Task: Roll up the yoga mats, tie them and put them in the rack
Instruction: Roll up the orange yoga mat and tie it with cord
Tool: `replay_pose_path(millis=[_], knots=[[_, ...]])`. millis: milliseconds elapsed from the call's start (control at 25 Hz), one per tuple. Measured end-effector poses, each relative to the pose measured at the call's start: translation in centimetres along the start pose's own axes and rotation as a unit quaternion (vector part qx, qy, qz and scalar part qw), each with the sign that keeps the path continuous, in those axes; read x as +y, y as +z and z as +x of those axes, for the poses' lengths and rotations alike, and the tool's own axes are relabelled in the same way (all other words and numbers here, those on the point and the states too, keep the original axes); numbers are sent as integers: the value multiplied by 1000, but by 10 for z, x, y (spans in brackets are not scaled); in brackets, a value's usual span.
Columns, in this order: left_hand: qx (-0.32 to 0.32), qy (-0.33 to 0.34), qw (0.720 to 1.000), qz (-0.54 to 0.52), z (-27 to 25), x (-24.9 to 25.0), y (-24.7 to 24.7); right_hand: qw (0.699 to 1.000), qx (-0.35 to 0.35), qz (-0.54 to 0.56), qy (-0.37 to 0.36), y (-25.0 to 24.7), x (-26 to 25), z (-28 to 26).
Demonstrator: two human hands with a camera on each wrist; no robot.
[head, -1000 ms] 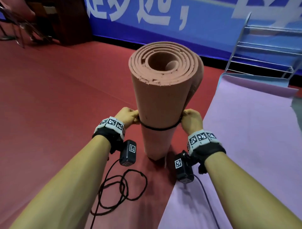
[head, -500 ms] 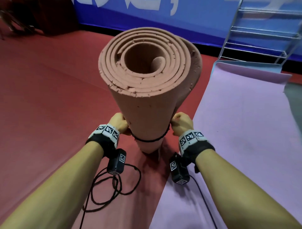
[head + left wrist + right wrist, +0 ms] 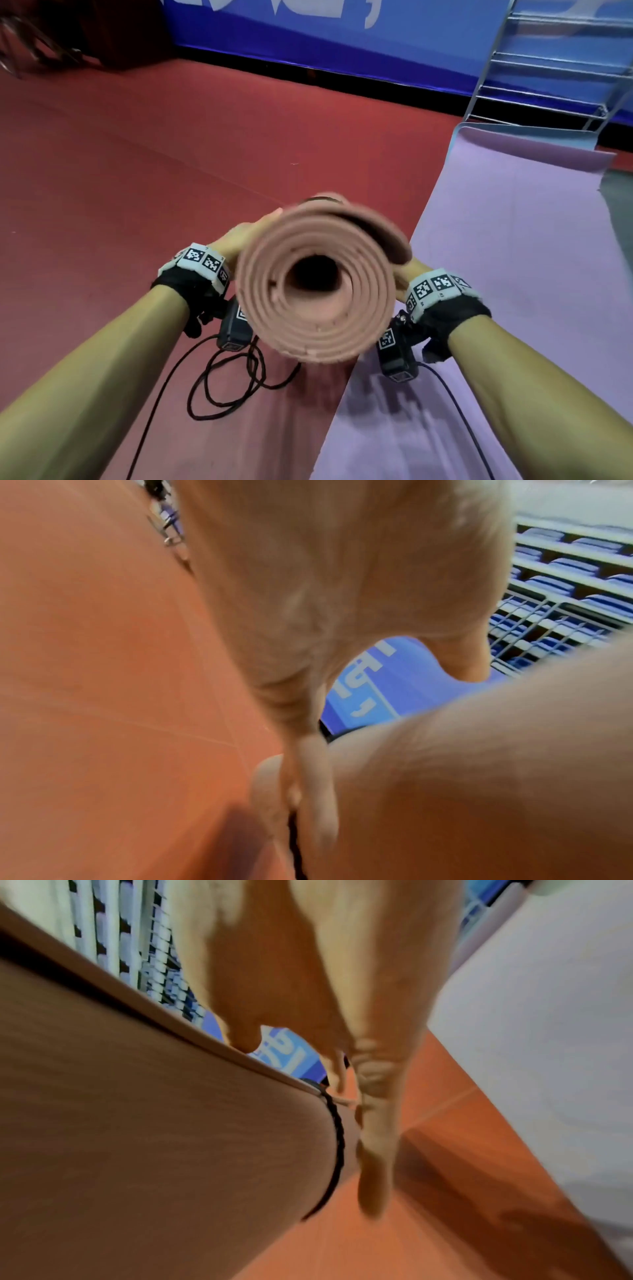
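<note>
Pink rolled mat (image 3: 313, 291) between seemingly flat hands (image 3: 239, 236)

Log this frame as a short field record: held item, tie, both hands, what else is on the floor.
held item: rolled pink foam yoga mat, open end toward head camera
tie: thin black cord around the roll
left hand: flat against the roll's left side
right hand: on the roll's right side, fingers extended beside the cord
floor: flat purple yoga mat on red floor
rack: metal rack by the blue wall, beyond the purple mat
</note>
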State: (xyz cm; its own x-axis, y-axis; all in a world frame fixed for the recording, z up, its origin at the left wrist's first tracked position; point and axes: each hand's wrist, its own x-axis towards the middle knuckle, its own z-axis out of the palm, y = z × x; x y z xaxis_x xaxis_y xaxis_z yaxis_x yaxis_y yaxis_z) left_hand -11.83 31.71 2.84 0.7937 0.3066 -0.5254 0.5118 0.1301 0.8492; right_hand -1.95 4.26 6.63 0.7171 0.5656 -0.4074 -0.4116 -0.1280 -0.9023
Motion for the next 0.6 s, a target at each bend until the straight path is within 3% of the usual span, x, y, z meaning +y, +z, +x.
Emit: replay_pose_path(millis=[40,80,160,360,600], knots=[[-6,-28,999,16,-7,0,13,998,-10,42,37,3,8,2],[-58,-55,995,52,-27,3,34,994,-40,69,71,3,18,3],[-108,-48,988,99,-34,-14,56,994,-48,52,89,4,45,17],[2,29,995,95,16,-61,61,994,37,-96,23,-6,90,51],[54,41,991,116,80,-89,75,986,31,-157,41,-21,141,105]])
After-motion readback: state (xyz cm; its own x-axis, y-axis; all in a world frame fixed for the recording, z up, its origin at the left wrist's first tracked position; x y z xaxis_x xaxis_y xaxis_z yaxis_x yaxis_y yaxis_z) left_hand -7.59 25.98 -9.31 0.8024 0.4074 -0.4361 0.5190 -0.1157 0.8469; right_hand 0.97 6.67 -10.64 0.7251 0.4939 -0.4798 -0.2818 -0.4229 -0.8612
